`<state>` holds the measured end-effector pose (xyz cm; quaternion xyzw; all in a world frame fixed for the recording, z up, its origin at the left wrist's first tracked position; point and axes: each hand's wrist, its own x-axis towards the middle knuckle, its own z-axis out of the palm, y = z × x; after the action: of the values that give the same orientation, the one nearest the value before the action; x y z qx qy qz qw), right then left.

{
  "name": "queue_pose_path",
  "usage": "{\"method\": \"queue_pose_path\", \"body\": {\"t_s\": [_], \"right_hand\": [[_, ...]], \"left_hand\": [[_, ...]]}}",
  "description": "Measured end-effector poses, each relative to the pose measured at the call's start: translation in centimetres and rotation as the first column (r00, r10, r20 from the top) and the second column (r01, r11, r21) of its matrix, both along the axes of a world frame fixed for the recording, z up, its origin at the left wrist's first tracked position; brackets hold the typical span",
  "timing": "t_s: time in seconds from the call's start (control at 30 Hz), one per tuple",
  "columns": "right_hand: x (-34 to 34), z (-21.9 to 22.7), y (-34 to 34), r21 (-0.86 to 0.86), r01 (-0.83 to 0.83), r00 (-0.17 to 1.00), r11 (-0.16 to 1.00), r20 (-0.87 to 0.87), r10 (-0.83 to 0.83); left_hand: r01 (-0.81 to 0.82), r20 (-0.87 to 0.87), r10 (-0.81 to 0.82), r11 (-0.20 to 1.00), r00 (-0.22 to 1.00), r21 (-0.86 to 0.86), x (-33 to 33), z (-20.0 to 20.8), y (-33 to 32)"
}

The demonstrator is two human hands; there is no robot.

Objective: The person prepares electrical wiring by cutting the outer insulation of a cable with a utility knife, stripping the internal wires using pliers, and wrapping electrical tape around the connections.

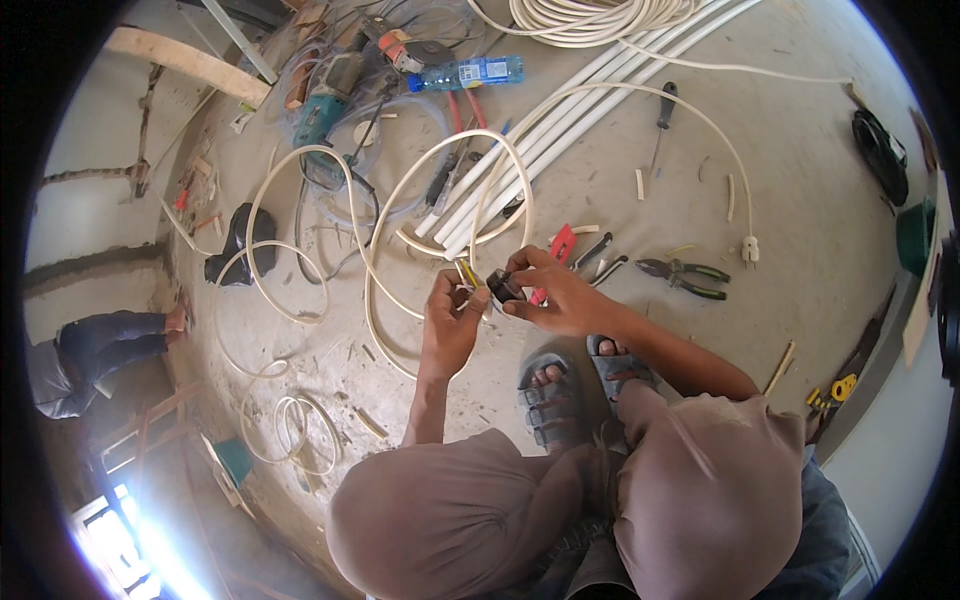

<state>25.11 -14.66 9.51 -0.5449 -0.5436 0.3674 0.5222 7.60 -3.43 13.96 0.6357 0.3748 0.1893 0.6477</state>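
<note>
My left hand (450, 322) pinches the end of a cream-white electrical cable, where yellow and other coloured wires (466, 272) stick out. Close beside it, my right hand (565, 298) grips a small black roll of what looks like electrical tape (502, 286) between thumb and fingers. The roll almost meets the wires; whether tape runs between them is too small to tell. Loops of the cable (528, 190) spread over the floor around my left hand. A white plug (750, 250) lies to the right. Just beyond my right hand are a red-handled tool (561, 245) and dark-handled pliers (592, 252).
Green-and-black pliers (685, 278) and a screwdriver (662, 115) lie right. White pipes (570, 140) stretch away under the cable. Far left are a teal power tool (318, 118), an orange grinder (393, 45) and a water bottle (470, 73). Another person's legs (115, 345) show at left.
</note>
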Motion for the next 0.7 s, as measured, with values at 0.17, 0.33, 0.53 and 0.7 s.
{"method": "queue_pose_path", "body": {"t_s": [0.17,0.33,0.53,0.7], "right_hand": [[-0.4,-1.4,-2.1,0.075,0.005,1.000,0.997,-0.019,-0.003],[-0.7,-2.3,-4.5,-0.264,-0.062,0.994,0.963,-0.105,0.035],[-3.3,-4.4,-5.3,-0.499,-0.044,0.706,0.865,-0.629,-0.326],[-2.5,-4.8,-7.4,-0.647,-0.125,0.656,0.752,-0.623,-0.426]], "left_hand": [[0.294,-0.285,-0.281,0.956,0.916,0.004,1.5,0.1,-0.5],[0.363,-0.337,-0.316,0.928,0.887,0.086,1.3,-2.3,-1.8],[0.289,-0.406,-0.192,0.938,0.893,0.192,0.6,-6.7,-3.9],[0.232,-0.323,-0.119,0.912,0.939,0.338,2.0,-8.7,-7.3]]}}
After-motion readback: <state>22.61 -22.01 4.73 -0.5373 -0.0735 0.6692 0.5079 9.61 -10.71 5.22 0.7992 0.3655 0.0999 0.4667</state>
